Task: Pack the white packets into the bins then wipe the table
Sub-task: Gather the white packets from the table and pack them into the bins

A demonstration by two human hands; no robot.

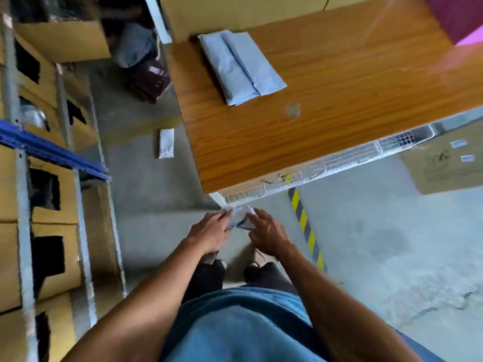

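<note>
Concrete floor runs beside a wooden table [326, 105], with cardboard bins on shelving [52, 246] at left. Two white packets [241, 67] lie on the table's far left; another [166, 143] lies on the floor. They look light, soft and slippery; best gripped across the middle. Left hand [209, 232] and right hand [269, 231] together pinch a crumpled white packet [241, 216] near the table's near corner.

A grey concrete floor [379, 244] carries a yellow-and-black hazard stripe [304, 223]. A wood-grain surface [339, 82] stands beside a metal shelving rack [24, 231] stacked with cardboard boxes [60, 40]; another cardboard carton [444, 165] sits under the surface's far side.
</note>
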